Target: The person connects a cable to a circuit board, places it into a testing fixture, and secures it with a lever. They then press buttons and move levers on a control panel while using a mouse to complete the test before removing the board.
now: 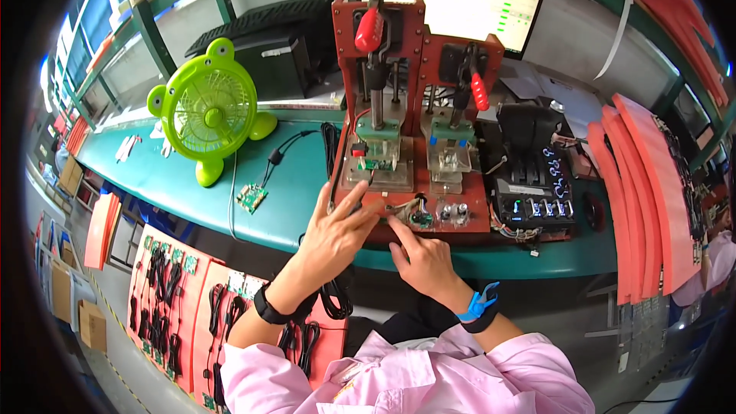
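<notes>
My left hand (333, 241) is at the front left of a red test fixture (475, 218), its fingers stretched and spread over the front edge. A dark cable runs close by its fingers; no grip on it shows. My right hand (428, 267) sits just to the right, index finger stretched to the fixture's front edge near the left fingertips, thumb apart. Beyond the left hand, a small green circuit board (377, 164) lies on the fixture's left clear nest. A toggle clamp with a red handle (369, 31) stands above it. Another red-handled clamp (479, 90) rises over the right nest.
A green frog-shaped fan (213, 115) stands left on the bench, near a loose circuit board (251, 198). Right of the fixture is a black instrument (533, 207) with lit digits. Pink foam sheets (652, 207) lean at the right; foam (201, 280) with cabled boards lies lower left.
</notes>
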The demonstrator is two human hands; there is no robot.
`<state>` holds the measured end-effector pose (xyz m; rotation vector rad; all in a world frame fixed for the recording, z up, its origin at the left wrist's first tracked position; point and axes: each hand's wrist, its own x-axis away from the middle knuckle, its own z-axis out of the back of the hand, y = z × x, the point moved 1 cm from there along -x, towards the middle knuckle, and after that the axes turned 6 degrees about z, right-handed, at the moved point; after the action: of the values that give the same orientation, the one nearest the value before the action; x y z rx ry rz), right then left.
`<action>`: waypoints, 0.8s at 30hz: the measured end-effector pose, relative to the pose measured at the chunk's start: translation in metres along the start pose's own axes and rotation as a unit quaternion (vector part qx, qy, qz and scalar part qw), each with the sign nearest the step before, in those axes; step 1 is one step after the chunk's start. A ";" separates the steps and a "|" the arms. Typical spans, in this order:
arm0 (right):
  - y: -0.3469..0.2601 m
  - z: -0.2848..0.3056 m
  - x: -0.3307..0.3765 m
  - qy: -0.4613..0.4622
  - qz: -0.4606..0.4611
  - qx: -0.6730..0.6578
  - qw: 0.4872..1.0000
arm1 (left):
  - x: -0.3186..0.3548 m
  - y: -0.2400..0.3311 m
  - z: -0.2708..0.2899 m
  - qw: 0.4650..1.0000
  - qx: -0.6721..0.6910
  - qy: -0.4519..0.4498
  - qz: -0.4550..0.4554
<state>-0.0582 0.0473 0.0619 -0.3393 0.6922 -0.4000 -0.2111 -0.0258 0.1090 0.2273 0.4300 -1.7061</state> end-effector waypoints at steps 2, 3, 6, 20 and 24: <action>0.004 0.003 0.004 -0.001 -0.005 -0.011 1.000 | -0.001 0.004 0.000 0.999 -0.038 -0.013 -0.024; 0.007 0.005 0.004 -0.002 -0.008 -0.016 1.000 | -0.004 0.004 0.001 0.999 -0.042 -0.009 -0.027; 0.018 0.008 0.002 -0.026 0.004 -0.107 0.994 | -0.010 0.003 0.006 0.998 -0.022 -0.060 -0.002; 0.076 0.022 0.061 0.002 -0.059 -0.320 0.946 | -0.073 0.025 -0.008 0.988 0.149 -0.001 0.034; 0.075 0.023 0.059 -0.004 -0.065 -0.320 0.945 | -0.083 0.034 -0.008 0.990 0.139 0.012 0.023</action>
<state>0.0165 0.0894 0.0147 -1.0072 0.7840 -0.2889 -0.1634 0.0481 0.1282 0.4572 0.2003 -1.7158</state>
